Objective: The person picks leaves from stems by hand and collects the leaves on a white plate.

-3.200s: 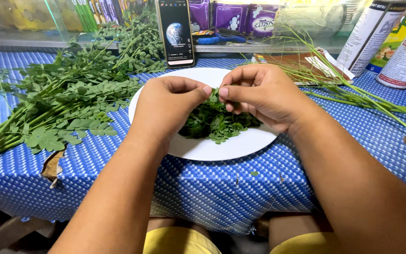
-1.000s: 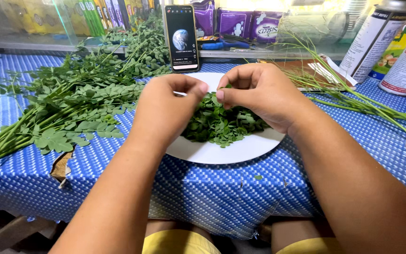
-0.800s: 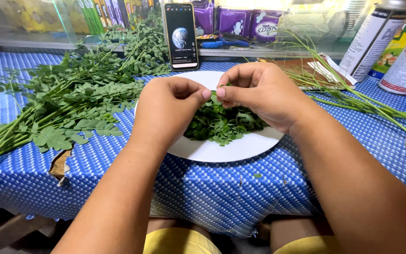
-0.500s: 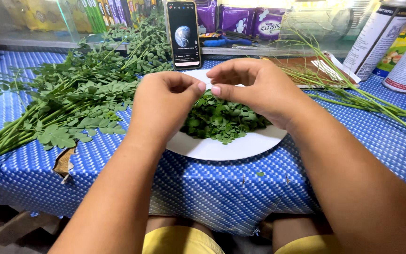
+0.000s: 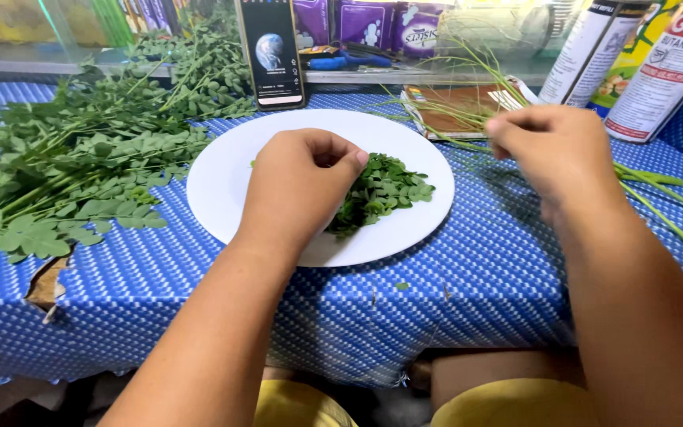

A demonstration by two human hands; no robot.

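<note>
Left hand curled loosely over plucked leaves on white plate; right hand pinching bare stem (barely visible) beside plate. Risk: leaves brushed onto blue tablecloth.

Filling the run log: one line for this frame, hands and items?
left hand: curled over leaf pile on white plate | right hand: off plate, pinched above stripped stems
</note>
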